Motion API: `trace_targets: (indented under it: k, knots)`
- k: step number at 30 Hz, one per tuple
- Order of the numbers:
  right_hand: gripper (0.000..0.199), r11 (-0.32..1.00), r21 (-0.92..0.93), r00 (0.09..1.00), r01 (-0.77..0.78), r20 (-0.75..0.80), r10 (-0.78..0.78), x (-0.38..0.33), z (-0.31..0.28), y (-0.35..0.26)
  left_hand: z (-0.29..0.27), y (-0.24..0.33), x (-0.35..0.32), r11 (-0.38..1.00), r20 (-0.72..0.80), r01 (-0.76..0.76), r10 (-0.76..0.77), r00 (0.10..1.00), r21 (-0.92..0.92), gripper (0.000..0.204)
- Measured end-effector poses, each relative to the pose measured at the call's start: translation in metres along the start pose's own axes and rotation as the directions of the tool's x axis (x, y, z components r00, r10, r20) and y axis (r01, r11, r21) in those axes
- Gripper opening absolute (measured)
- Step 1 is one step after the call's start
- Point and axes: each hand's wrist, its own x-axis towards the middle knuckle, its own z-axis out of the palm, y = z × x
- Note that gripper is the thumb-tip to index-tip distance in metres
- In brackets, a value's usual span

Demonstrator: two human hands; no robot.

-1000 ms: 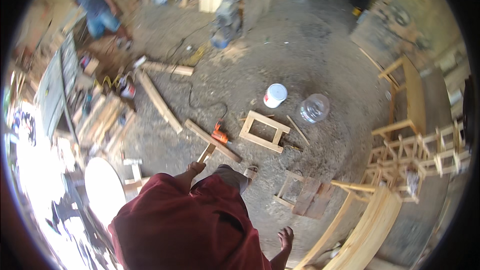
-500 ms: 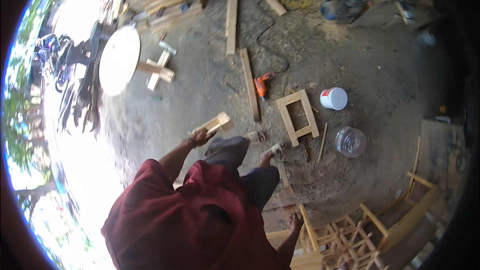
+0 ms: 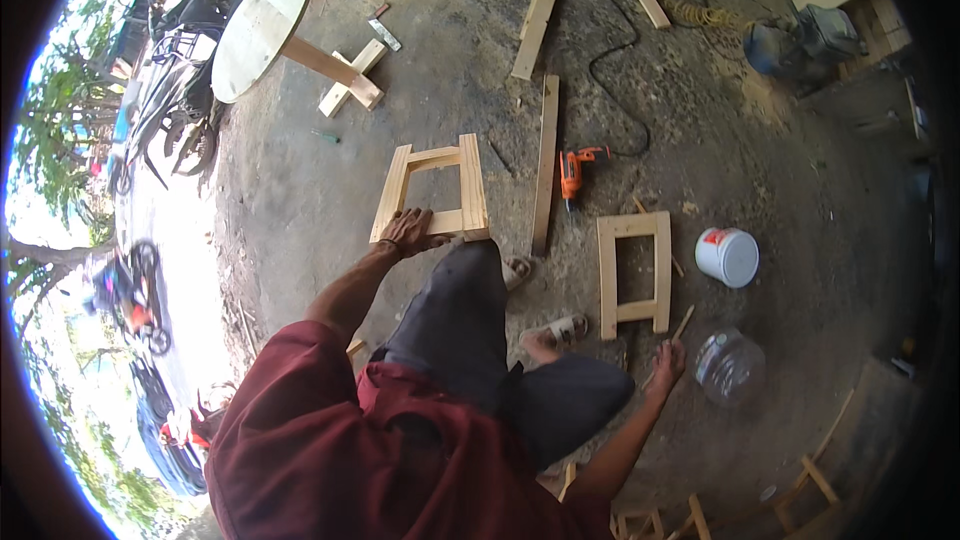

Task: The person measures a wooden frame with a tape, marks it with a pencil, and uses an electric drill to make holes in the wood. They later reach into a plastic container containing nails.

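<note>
My left hand [image 3: 408, 232] grips the lower rail of a small pale wooden frame [image 3: 474, 185], which is raised beside my left knee. Its two long sides and two crosspieces surround an open middle. My right hand [image 3: 668, 362] hangs out to the right with loosely bent fingers and no object visible in it. Behind that hand a thin wooden stick [image 3: 685, 322] shows on the ground; whether they touch I cannot tell. A second, similar wooden frame [image 3: 608, 280] lies on the floor in front of my right knee.
An orange power drill [image 3: 571, 178] with a black cord lies beside a long board [image 3: 546, 160]. To the right are a white bucket [image 3: 728, 257] and a clear plastic bottle [image 3: 730, 368]. A round-topped table [image 3: 262, 32] lies tipped over at far left. Wooden frames [image 3: 700, 518] stand low right.
The left hand has lifted the wooden frame and turned it to face up. My right hand has moved forward, away from the wooden pieces at lower right. The whole view has shifted.
</note>
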Motion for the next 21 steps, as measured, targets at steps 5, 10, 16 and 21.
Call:
trace_targets:
  k: [5,10,16,21]
  knots:
    - [0.046,0.996,-0.076,0.998,-0.045,0.035,0.048,0.109,0.102,0.093,0.038,-0.036,0.062,0.996,-0.034,0.075,-0.073,0.997,0.05,0.075]
    - [0.057,0.973,-0.221,0.976,-0.061,0.191,0.105,0.192,0.219,0.186,0.128,-0.105,0.08,0.981,-0.155,0.119,-0.095,0.983,0.151,0.076]
    - [0.069,0.946,-0.156,0.954,0.284,-0.049,-0.294,0.366,0.272,0.183,0.253,-0.076,0.167,0.992,-0.43,-0.017,0.068,0.9,0.122,0.083]
    - [0.078,0.832,-0.523,0.892,0.184,-0.267,-0.365,0.311,0.384,0.207,0.342,-0.129,0.102,0.98,-0.255,0.199,-0.192,0.948,0.0,0.092]
